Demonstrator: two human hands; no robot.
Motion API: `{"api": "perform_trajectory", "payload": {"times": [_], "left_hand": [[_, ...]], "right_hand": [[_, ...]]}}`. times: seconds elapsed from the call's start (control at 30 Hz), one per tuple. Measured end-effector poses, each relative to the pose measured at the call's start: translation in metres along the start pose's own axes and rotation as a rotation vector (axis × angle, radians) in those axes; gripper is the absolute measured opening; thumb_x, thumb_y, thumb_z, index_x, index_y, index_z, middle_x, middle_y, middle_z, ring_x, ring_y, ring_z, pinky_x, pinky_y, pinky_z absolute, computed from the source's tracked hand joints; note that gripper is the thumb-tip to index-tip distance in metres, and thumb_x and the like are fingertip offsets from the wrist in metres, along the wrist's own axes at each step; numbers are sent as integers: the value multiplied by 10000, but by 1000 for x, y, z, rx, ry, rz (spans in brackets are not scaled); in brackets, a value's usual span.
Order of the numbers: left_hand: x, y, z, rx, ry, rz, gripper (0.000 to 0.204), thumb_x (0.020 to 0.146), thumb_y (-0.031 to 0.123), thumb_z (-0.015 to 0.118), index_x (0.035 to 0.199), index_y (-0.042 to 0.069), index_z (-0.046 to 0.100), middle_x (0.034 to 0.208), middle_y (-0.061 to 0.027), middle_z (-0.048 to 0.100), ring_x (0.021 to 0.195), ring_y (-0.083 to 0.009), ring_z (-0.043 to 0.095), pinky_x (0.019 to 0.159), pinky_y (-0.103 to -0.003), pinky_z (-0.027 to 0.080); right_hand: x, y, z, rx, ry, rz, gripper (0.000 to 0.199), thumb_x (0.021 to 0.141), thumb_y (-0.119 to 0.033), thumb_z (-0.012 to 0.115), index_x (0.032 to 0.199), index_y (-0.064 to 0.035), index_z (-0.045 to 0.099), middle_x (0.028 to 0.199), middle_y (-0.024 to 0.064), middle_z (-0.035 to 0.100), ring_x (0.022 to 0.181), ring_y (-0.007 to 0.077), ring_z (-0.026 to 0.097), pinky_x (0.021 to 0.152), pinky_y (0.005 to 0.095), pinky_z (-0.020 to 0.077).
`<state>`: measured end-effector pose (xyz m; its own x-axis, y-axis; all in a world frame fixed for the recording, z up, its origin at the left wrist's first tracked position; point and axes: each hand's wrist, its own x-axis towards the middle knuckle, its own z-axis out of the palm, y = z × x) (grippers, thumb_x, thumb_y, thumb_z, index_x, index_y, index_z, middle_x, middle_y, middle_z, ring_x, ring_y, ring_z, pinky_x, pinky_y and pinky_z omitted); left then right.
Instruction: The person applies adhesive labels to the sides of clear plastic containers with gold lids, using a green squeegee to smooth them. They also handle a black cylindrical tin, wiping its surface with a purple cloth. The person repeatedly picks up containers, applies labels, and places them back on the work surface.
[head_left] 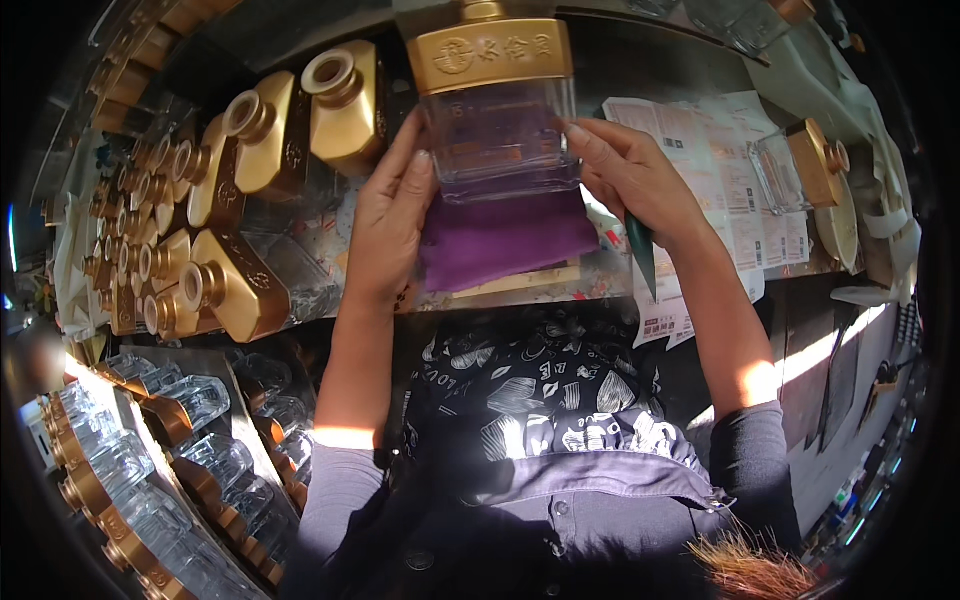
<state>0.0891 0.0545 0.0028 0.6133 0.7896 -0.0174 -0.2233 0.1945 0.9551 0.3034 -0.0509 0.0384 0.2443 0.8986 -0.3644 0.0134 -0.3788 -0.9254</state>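
Upright between my two hands is a square clear glass bottle (500, 125) with a gold-coated shoulder bearing raised characters. My left hand (395, 215) grips its left side, fingers behind the glass and thumb in front. On the other side, my right hand (635, 180) presses the lower right of the bottle with the thumb. A dark green pointed tool (641, 257) sticks down from under my right palm; how it is held is hidden. Just below the bottle, a folded purple cloth (505, 240) lies on the worktable.
Many gold-shouldered bottles (265, 135) crowd the table's left side. Printed paper sheets (735, 190) lie at right, with another gold-shouldered glass bottle (815, 165) on its side there. Racks of similar bottles (150, 480) stand at lower left. A patterned apron (550, 385) covers my lap.
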Motion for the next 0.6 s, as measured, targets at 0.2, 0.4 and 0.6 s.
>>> {"api": "perform_trajectory", "payload": {"times": [0.2, 0.4, 0.6], "left_hand": [[3, -6, -6, 17, 25, 33, 523, 982, 183, 522, 1420, -35, 338, 1404, -131, 453, 1260, -176, 452, 1058, -292, 346], [9, 1, 4, -95, 52, 11, 545, 965, 198, 558, 1415, -33, 353, 1367, -117, 484, 1220, -166, 478, 1036, -285, 364], [26, 1, 16, -115, 2, 81, 532, 930, 178, 615, 1373, -22, 398, 1303, -103, 516, 1193, -162, 491, 1017, -293, 390]], "right_hand": [[7, 11, 11, 61, 22, -39, 583, 967, -425, 511, 1307, 49, 490, 499, -68, 355, 401, 19, 306, 380, 179, 234], [10, -3, 5, -67, 53, -8, 570, 936, -479, 519, 1137, 51, 589, 543, -26, 445, 450, 52, 381, 434, 224, 306], [26, -7, 14, -418, 167, -126, 691, 796, -610, 630, 960, 60, 665, 651, 98, 610, 625, 171, 604, 602, 294, 471]]}}
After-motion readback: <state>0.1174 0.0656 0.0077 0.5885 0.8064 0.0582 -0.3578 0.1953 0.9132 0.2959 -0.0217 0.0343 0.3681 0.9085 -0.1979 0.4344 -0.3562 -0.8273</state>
